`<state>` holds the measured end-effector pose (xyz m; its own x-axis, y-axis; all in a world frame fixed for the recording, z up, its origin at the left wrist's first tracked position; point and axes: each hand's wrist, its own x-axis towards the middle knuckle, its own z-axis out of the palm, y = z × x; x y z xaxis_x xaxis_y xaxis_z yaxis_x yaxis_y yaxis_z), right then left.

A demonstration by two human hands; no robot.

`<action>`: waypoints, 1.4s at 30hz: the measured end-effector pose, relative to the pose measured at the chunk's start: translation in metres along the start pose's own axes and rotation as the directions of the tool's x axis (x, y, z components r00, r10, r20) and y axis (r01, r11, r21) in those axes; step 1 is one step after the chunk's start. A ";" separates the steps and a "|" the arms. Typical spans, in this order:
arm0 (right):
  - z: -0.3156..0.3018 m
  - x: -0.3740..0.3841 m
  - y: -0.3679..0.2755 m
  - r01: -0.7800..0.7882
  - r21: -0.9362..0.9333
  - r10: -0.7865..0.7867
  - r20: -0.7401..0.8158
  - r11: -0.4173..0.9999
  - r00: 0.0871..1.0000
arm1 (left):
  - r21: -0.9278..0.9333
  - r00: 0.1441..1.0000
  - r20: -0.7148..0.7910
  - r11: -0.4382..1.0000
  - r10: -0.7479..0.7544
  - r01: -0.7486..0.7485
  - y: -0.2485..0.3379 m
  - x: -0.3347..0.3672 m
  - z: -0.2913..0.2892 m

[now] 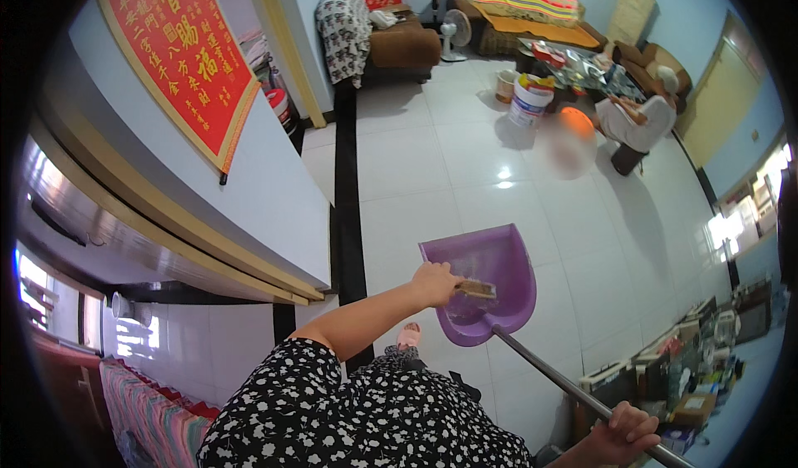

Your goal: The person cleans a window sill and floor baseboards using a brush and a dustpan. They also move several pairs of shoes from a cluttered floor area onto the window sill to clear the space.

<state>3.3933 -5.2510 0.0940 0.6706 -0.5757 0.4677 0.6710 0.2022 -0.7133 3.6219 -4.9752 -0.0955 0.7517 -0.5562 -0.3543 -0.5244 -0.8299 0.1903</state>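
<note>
A purple long-handled dustpan is held out over the white tiled floor, with bits of greyish dust or fluff in its pan. My right hand wraps round its grey metal pole near the lower right. Reaching across from the left, my left hand is closed on a small tan brush, whose pale end lies over the inside of the pan. Whether the brush touches the pan's surface, I cannot tell.
A wall with a red scroll juts in at the left. Boxes and clutter line the right side. Farther off, a seated person is beside a low table, near an orange basin and a white bucket.
</note>
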 end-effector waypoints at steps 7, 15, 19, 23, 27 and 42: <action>0.067 0.064 0.112 -0.132 0.183 0.086 0.239 0.974 0.967 | -0.049 0.954 -0.173 0.969 -0.246 0.242 -0.130 0.018 -0.033; 0.115 0.126 0.209 -0.172 0.135 0.127 0.288 0.976 0.949 | -0.124 0.916 -0.146 0.925 -0.375 0.359 -0.200 0.054 -0.039; 0.123 0.157 0.251 -0.205 0.092 0.180 0.224 0.975 0.958 | -0.129 0.939 0.054 0.930 -0.339 0.343 -0.205 0.092 -0.033; 0.128 0.199 0.286 -0.258 0.044 0.253 0.096 0.965 0.963 | -0.190 0.944 0.121 0.926 -0.308 0.327 -0.197 0.133 -0.044; 0.102 0.278 0.337 -0.319 0.218 0.200 0.436 0.922 0.878 | -0.311 0.870 0.069 0.818 -0.487 0.483 -0.179 0.165 -0.087; 0.160 0.420 0.458 -0.463 0.060 0.406 0.393 0.884 0.825 | -0.227 0.833 0.148 0.802 -0.532 0.553 -0.201 0.308 -0.094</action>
<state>4.0330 -5.2737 0.0476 0.9498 -0.0815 0.3019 0.3017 0.4926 -0.8163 3.9960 -4.9834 -0.1568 0.8464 -0.0154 -0.5323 0.0856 -0.9826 0.1646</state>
